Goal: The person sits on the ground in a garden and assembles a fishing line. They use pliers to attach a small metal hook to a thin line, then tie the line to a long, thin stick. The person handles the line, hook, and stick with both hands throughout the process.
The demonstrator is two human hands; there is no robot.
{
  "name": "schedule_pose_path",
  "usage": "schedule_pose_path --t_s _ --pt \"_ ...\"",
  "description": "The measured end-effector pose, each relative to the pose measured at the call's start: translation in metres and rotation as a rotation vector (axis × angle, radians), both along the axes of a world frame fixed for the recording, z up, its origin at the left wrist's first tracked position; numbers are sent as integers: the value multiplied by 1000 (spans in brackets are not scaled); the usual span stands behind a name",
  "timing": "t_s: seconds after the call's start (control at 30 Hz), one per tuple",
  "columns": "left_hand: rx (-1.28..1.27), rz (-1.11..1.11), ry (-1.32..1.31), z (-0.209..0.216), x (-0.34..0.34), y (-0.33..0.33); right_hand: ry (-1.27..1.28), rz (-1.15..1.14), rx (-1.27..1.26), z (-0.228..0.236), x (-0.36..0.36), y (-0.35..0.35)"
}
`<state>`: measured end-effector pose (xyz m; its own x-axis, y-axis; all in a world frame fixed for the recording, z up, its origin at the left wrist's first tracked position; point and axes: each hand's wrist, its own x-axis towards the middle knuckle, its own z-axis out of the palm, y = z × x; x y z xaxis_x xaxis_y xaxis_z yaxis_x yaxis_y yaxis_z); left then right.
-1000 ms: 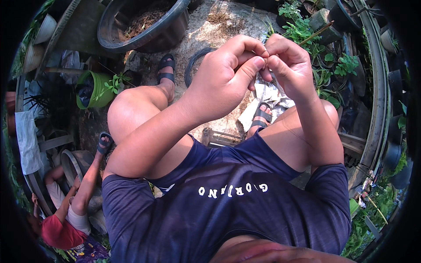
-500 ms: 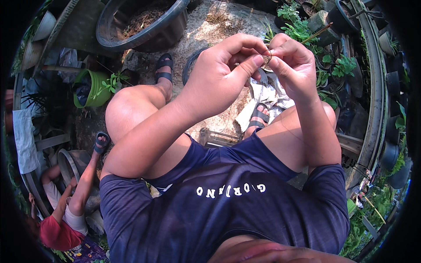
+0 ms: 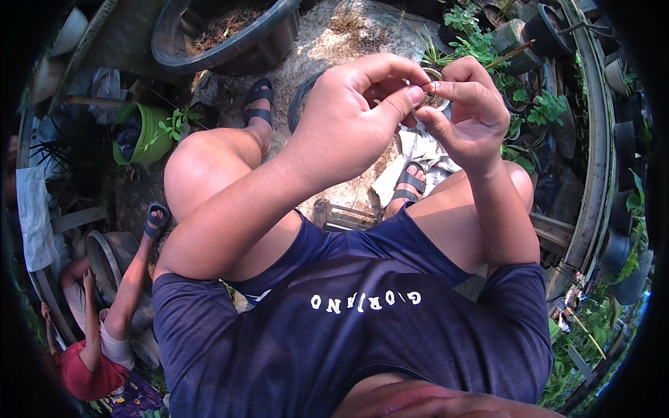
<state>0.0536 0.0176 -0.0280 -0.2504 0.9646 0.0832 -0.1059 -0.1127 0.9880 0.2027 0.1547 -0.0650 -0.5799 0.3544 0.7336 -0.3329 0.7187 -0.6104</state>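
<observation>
A lime-green pot (image 3: pixel 159 143) stands at the left of the big black tub (image 3: pixel 254 52), out of my way. Just right of the tub, a dark coil (image 3: pixel 301 104) lies partly behind my left hand (image 3: pixel 357 118), whose thumb and forefinger pinch a thin strand (image 3: pixel 434 88), well right of the tub. I judge I'm working it by fingertip; the next move calls for a steady pinch, though my fingers hide much of it. My right hand (image 3: pixel 474 115) has its forefinger at the strand, thumb parted below. Farther right of the tub, leafy plants (image 3: pixel 547 109) grow.
</observation>
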Motion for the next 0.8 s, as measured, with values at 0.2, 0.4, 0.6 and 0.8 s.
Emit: schedule_pose_path --t_s 0.2,0.4,0.6,0.8 --pt "-58 39 68 -1 -1 -4 -47 -50 120 2 -4 1" --pt "11 116 161 -3 0 -2 -60 -41 -6 -3 -7 -3" --pt "0 174 32 -2 -4 5 -85 -133 -11 -6 -14 -14" --pt "-24 327 8 -7 -11 16 -186 -206 -35 -3 -27 -34"
